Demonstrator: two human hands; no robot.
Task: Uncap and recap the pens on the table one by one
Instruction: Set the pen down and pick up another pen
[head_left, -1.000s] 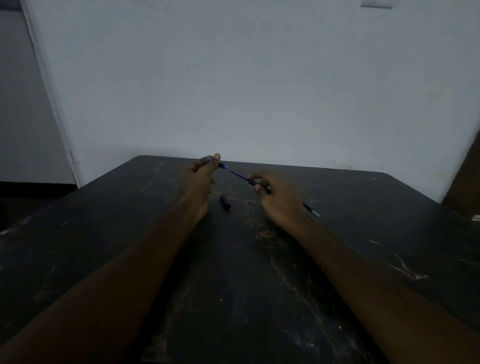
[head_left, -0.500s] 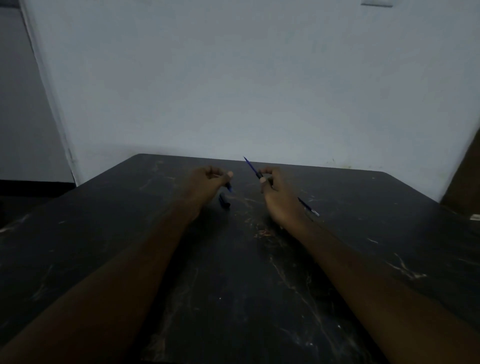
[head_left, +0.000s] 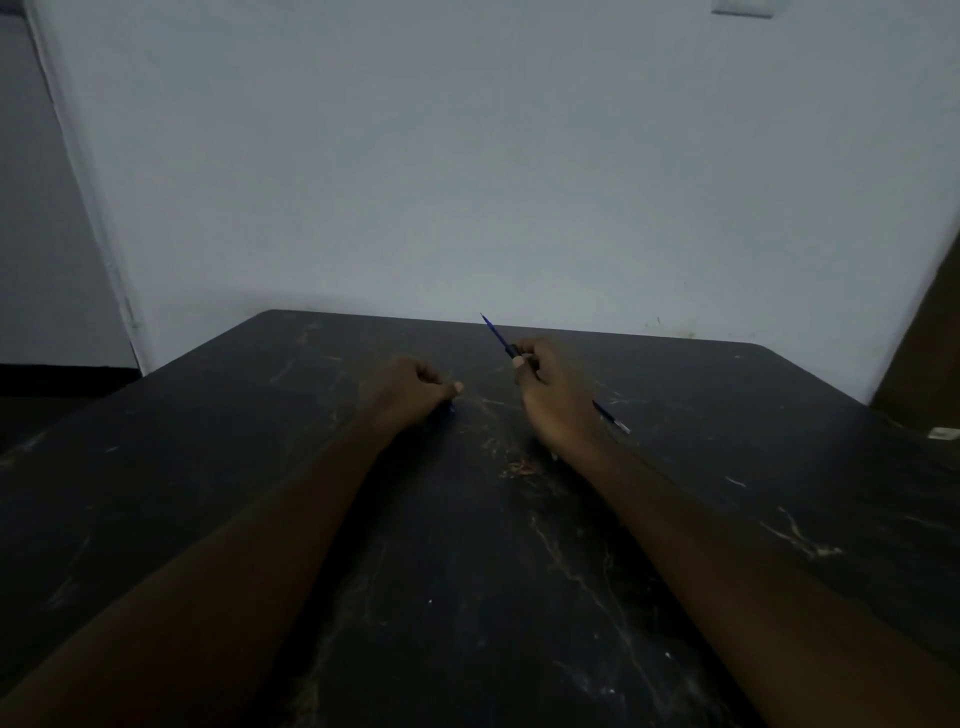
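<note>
My right hand grips a thin blue pen near its front. The bare tip points up and to the left, and the rear end sticks out behind my wrist, low over the table. My left hand rests curled on the dark table to the left of the pen. A small blue cap is pinched under its thumb and fingers. The short dark piece that lay on the table there is hidden by my left hand.
The table is black and scratched, with its far edge close to a pale wall. A small white object lies at the table's right edge, in front of a brown panel.
The cap came off the pen. My left hand moved down to the table with it and now covers the dark piece, while my right hand tilted the pen's tip upward.
</note>
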